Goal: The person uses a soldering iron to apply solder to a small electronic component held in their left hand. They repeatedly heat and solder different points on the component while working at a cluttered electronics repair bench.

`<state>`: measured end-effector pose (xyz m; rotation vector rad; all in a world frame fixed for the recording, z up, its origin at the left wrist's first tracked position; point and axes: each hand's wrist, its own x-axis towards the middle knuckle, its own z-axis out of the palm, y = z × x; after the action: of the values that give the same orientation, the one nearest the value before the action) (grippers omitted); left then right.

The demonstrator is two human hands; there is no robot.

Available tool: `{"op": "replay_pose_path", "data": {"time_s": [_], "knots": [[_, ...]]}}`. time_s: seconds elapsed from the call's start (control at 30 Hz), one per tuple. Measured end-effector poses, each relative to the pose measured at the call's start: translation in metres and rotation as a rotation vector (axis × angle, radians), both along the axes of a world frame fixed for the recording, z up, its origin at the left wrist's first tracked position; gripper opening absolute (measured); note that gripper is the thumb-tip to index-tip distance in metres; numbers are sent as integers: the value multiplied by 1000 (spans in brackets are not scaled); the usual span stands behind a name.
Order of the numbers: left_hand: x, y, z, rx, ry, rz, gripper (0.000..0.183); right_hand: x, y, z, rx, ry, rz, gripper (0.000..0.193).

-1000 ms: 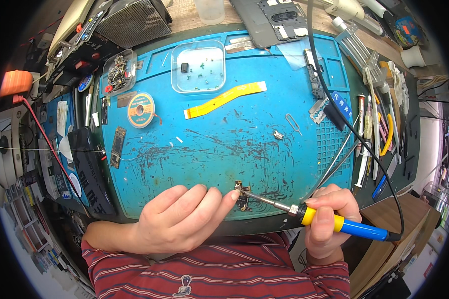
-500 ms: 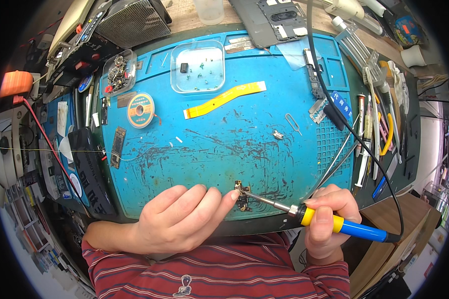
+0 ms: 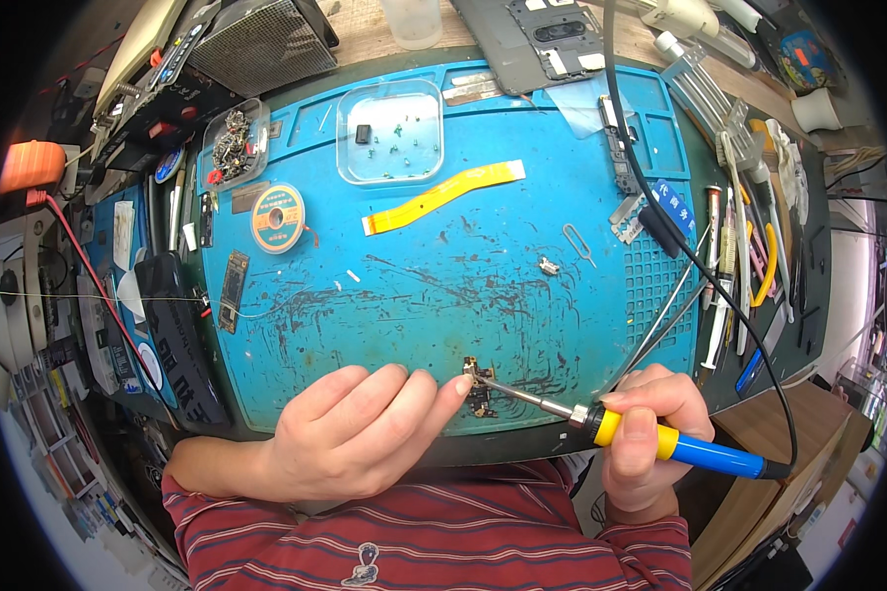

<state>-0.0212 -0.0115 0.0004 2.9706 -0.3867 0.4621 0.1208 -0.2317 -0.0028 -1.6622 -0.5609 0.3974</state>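
Note:
My right hand (image 3: 637,471) is closed around the yellow and blue handle of a soldering iron (image 3: 712,456). The iron's metal shaft points left, and its thin tip meets a small dark circuit board (image 3: 480,402) near the front edge of the blue work mat (image 3: 414,340). My left hand (image 3: 360,433) lies to the left of that board with its fingers curled close together. One fingertip presses at the board's left edge, close to the iron's tip. The left thumb is hidden under the fingers.
A yellow flat flex cable (image 3: 443,199), a spool of wire (image 3: 278,219) and a clear tray (image 3: 391,177) with tiny screws lie farther back. Tweezers, syringes (image 3: 716,325) and other tools crowd the right side. The iron's black cord (image 3: 752,335) arcs along the right.

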Motion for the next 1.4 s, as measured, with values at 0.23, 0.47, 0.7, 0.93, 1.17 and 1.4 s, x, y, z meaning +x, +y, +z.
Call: {"op": "replay_pose_path", "data": {"time_s": [0.23,0.47,0.7,0.93,1.17,1.4], "knots": [[-1,0,0,15,-6,-2,29,0,-4,-4,59,28,3,11],[-2,0,-2,28,-15,-5,30,-5,-8,-21,307,-247,46,19],[-3,-1,-1,26,-1,3,37,-19,-6,-23,253,-423,-16,26],[-3,-1,-2,22,-2,8,37,-16,-2,-24,221,-441,29,20],[-3,-2,-2,20,6,14,40,-16,-1,-22,202,-438,29,17],[-2,0,-1,19,-4,3,32,-16,-1,-21,187,-428,22,16]]}}
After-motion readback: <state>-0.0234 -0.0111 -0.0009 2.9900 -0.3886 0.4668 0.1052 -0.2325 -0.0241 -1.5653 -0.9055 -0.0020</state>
